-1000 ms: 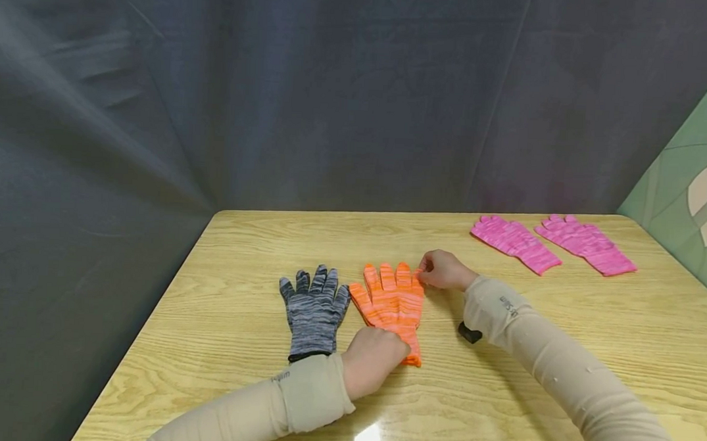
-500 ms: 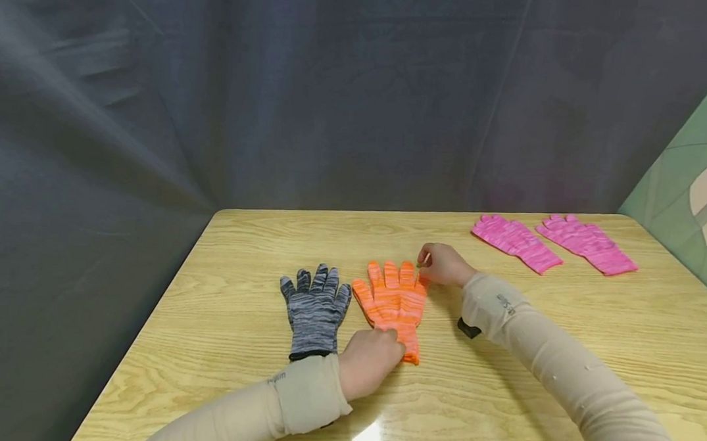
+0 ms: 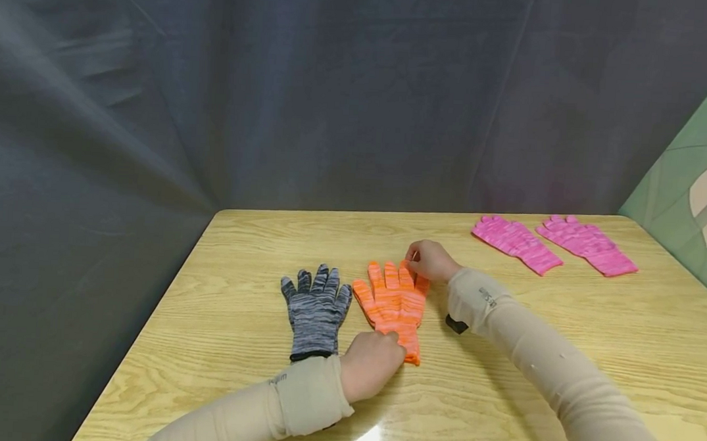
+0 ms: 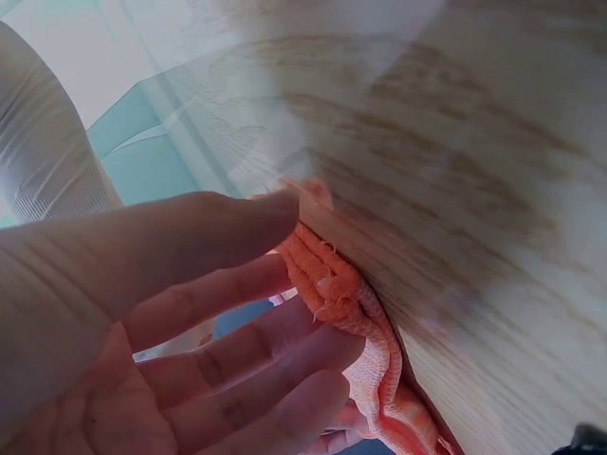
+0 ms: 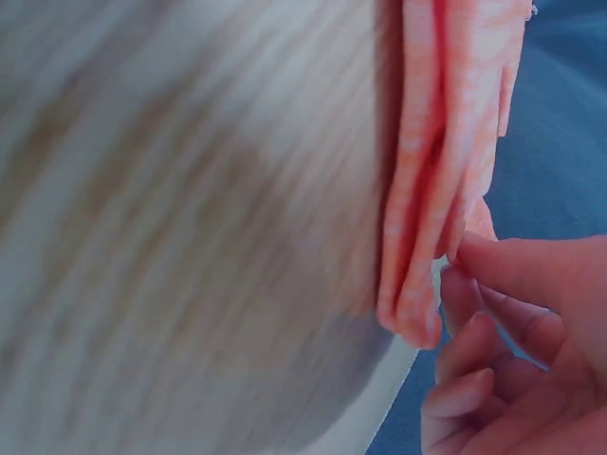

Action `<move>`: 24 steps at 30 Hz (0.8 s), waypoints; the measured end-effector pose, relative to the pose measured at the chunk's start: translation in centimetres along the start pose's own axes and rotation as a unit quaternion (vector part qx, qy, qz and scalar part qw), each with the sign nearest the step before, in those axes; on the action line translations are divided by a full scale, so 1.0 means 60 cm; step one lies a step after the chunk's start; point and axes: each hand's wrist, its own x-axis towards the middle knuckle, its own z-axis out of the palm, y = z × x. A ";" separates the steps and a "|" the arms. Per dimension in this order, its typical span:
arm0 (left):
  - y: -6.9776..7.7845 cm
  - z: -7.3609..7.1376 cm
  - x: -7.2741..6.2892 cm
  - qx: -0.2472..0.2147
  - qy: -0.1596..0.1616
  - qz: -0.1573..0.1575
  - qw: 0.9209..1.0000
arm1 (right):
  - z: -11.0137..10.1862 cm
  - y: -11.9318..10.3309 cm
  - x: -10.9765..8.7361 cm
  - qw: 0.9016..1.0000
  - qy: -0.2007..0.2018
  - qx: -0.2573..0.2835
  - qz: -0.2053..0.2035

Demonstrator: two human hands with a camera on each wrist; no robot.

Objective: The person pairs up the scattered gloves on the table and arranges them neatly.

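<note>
An orange knit glove [image 3: 394,301] lies on the table, its fingers pointing away from me. At its cuff is my left hand [image 3: 373,366], covering part of the wrist end. The left wrist view shows the thumb and fingertips pinching the cuff edge [image 4: 327,284]. My right hand [image 3: 433,260] is at the far end, with thumb and index finger pinching a glove fingertip; in the right wrist view the layered orange fabric [image 5: 455,114] runs up from those fingers [image 5: 503,270]. Left of it lies a dark grey knit glove [image 3: 315,311], its black-edged cuff beside my left sleeve.
Two pink gloves [image 3: 518,245] lie side by side at the back right of the wooden table [image 3: 218,333]. A dark curtain [image 3: 358,102] hangs behind and along the left. A green patterned panel [image 3: 693,176] stands at the right edge.
My right hand has shifted left, from the orange glove's outermost right finger to the one beside it. The glove's fingers have moved slightly right. The left hand stays at the cuff.
</note>
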 end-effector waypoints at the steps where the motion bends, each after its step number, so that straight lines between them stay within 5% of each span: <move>1: 0.000 0.001 0.000 0.003 0.001 0.000 1.000 | 0.000 -0.001 0.000 1.000 0.000 0.001 -0.001; 24: 0.001 -0.002 0.001 -0.013 -0.016 -0.005 1.000 | 0.000 -0.004 0.002 0.999 -0.004 0.012 0.044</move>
